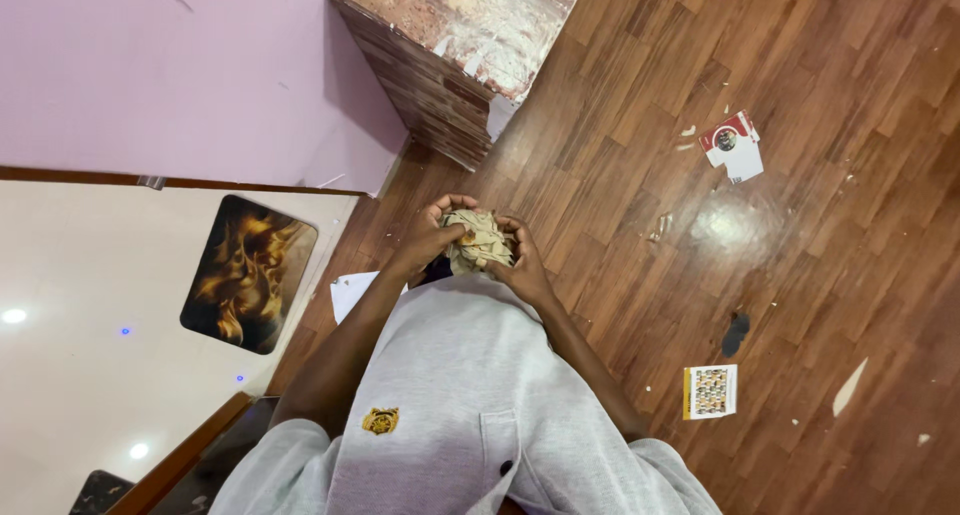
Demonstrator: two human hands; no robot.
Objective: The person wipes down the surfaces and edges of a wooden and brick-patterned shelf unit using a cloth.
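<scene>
- Crumpled paper (482, 241): tan, mottled.
- Shirt (470, 405): pale grey, gold badge.
- Floor (830, 225): reddish-brown wood parquet.
- Wall (180, 75): pale pink.
- Mat (248, 273): black with golden flames.

Grey short-sleeved shirt (470, 395), gold badge (380, 420)

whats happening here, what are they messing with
A person in a grey shirt holds a crumpled tan wad, paper or cloth, in front of the body with both hands. The left hand and right hand wrap around it from either side, fingers curled over it. Below is a wooden floor with scraps and a few printed cards scattered about.
</scene>
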